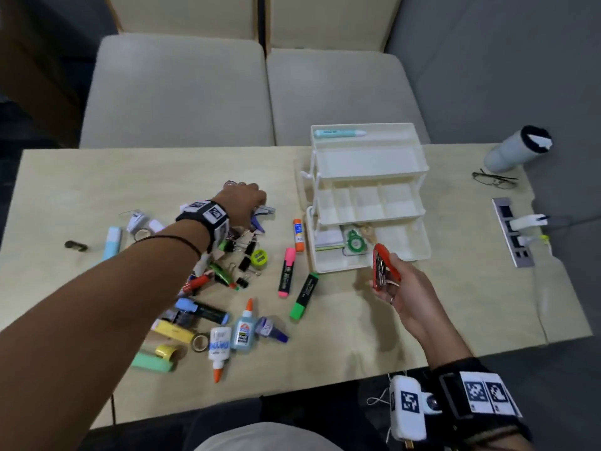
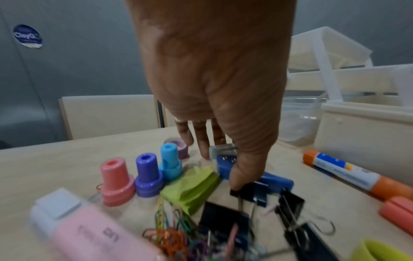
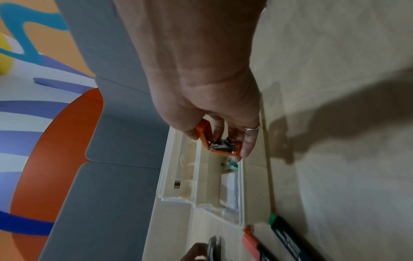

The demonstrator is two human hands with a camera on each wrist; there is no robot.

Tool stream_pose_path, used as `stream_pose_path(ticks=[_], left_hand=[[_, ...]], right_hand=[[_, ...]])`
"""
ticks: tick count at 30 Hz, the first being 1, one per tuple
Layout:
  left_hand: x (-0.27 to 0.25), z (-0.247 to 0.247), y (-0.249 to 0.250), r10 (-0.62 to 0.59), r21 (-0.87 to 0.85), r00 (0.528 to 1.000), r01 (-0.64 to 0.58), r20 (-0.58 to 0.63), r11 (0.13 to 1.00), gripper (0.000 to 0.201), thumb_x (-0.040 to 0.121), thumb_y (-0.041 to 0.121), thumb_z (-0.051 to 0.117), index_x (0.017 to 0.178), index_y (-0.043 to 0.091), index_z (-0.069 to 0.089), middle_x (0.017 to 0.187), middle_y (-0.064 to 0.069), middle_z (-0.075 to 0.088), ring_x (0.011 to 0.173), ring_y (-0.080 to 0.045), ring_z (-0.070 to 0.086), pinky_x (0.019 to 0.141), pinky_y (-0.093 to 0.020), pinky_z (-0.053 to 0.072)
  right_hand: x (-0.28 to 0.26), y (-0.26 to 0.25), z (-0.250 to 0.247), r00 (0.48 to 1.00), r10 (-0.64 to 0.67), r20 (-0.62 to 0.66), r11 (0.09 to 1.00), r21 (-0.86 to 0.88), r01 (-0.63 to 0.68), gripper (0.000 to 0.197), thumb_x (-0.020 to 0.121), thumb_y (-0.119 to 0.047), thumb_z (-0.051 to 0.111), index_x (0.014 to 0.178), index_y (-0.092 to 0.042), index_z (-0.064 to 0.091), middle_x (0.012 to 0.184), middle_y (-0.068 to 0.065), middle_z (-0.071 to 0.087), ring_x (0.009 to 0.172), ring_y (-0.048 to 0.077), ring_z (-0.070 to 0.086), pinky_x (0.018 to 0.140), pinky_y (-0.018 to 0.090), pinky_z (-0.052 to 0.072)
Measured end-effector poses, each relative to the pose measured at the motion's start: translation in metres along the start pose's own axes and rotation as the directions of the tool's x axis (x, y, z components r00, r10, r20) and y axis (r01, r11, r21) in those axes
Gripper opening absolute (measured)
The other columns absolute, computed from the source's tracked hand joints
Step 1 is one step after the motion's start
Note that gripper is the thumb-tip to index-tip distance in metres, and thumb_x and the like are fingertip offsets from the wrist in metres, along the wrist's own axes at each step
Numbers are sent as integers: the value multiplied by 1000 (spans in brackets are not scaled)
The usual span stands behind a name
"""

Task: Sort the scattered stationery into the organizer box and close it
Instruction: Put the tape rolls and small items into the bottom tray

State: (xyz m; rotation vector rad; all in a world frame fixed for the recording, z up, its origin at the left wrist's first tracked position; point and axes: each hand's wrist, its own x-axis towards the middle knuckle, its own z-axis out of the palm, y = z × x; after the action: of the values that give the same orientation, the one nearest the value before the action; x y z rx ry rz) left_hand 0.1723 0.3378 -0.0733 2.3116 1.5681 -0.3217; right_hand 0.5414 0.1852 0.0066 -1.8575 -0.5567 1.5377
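The white tiered organizer [image 1: 419,252] stands open at the table's right. A light blue pen [image 1: 340,133] lies in its top tray, and a green tape dispenser [image 1: 354,244] lies in the bottom one. My right hand [image 1: 388,278] [image 3: 223,141] holds an orange stapler [image 1: 379,268] [image 3: 224,150] just in front of the bottom tray. My left hand [image 1: 247,200] [image 2: 220,169] reaches into the stationery pile. There its thumb and fingers pinch a blue stapler [image 2: 274,180] [image 1: 260,219] that lies on the table. Stamps [image 2: 116,181], green sticky notes [image 2: 192,187] and binder clips [image 2: 290,208] crowd around it.
Between pile and organizer lie a glue stick [image 1: 298,234], a pink highlighter [image 1: 287,271] and a green highlighter [image 1: 305,296]. Glue bottles [image 1: 244,330] and tape rolls sit nearer me. A tumbler [image 1: 517,149], glasses [image 1: 494,179] and a power strip [image 1: 512,236] occupy the far right.
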Motion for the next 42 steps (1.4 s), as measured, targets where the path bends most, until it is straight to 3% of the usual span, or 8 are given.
stream_pose_path(ticks=[8,13,16,21,28,32,37,42], left_hand=[[-2,-4,-8,-153,-196,986,164,71,967,36,66,15,91,76,26,59,86,-1,64,85,-30,64,65,-31,43],[-27,-14,3,-273,-394,962,241,-26,887,32,78,18,85,71,28,55,80,4,67,69,-20,62,69,-38,52],[-56,-24,18,-370,-541,921,251,-122,803,28,82,19,84,76,24,57,77,2,68,67,-23,62,66,-37,52],[-111,-30,47,-514,-739,844,248,-153,627,21,89,23,80,86,22,59,86,6,70,78,-15,70,68,-32,51],[-161,-24,107,-590,-907,803,186,-81,377,17,91,19,78,94,10,63,81,-15,72,52,-10,59,51,-19,44],[-160,-14,140,-620,-938,784,196,-26,287,8,93,10,76,95,11,68,81,-15,76,67,-33,68,64,-32,56],[-134,-15,187,-563,-947,826,198,21,255,10,92,8,72,98,15,72,81,-8,78,73,-26,74,73,-40,60],[-93,-21,231,-495,-953,867,191,51,236,6,92,17,74,97,21,73,80,-11,77,69,-20,68,57,-33,54]], right_hand=[[64,-32,-36,965,-256,-65,900,-380,213,33,105,-45,53,102,-18,71,101,9,73,99,33,71,93,53,58],[90,-47,-39,936,-346,64,692,-656,301,47,110,-41,42,90,-7,67,85,13,68,80,31,62,66,37,43],[110,-48,-32,953,-278,124,601,-751,273,48,111,-37,37,92,-3,65,87,13,64,83,30,61,67,35,37],[137,-42,-18,963,-235,129,596,-764,248,55,112,-34,32,89,0,68,80,11,63,76,27,62,65,30,40],[144,-38,-6,953,-204,223,621,-724,302,38,112,-28,41,86,-9,62,75,4,62,69,19,60,56,27,37],[152,-37,-8,955,-168,246,660,-691,294,34,110,-30,43,102,-7,65,85,5,67,79,19,63,61,29,42],[154,-40,-17,933,-166,320,681,-647,343,29,111,-27,43,109,-11,67,98,6,72,87,17,66,70,31,50],[158,-33,-37,908,-242,341,632,-655,414,19,102,-32,64,107,-14,68,96,0,73,86,19,70,74,34,57]])
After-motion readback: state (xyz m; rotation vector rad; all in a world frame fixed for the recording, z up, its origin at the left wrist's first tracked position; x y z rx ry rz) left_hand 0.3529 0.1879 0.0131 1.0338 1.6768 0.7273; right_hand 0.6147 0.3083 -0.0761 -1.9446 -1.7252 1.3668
